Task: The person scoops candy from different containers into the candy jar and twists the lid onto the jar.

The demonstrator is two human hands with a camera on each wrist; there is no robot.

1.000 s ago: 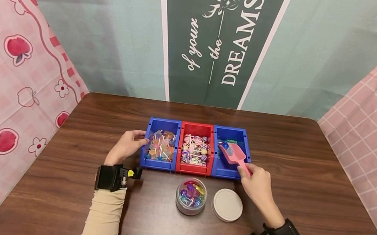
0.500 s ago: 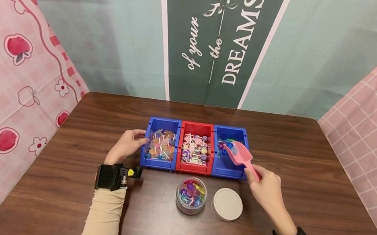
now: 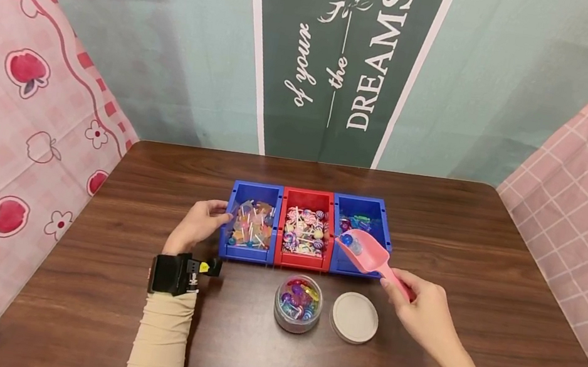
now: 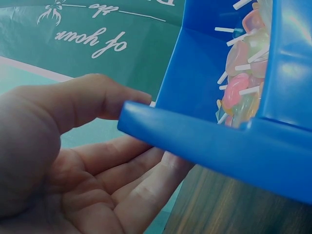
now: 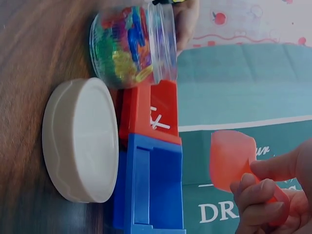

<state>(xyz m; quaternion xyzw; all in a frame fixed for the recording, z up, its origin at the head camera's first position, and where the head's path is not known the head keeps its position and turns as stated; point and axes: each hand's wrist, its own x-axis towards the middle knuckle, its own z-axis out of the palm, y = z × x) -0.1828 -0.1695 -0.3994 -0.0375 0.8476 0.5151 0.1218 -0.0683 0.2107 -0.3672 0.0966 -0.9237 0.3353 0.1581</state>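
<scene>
My right hand (image 3: 426,308) grips the handle of a pink scoop (image 3: 374,256), also seen in the right wrist view. Blue and clear beads (image 3: 351,243) lie in the scoop, which is raised over the front of the right blue bin (image 3: 355,267). Further back, that bin holds beads and small coloured pieces. At the far left of the row, my left hand (image 3: 196,225) pinches the side edge of the left blue bin (image 4: 195,141), thumb on one face and fingers on the other. Small lollipop-like pieces (image 4: 243,83) on white sticks fill it.
Between the blue bins stands a red bin (image 3: 302,262) of striped lollipop charms. In front are an uncovered clear jar (image 3: 296,320) of colourful pieces and a round white lid (image 3: 355,318). A patterned curtain (image 3: 191,67) hangs behind the wooden table (image 3: 86,279).
My right hand has drawn the scoop up and back toward me, from inside the right blue bin to over its front edge, with beads in it. My left hand has stayed put.
</scene>
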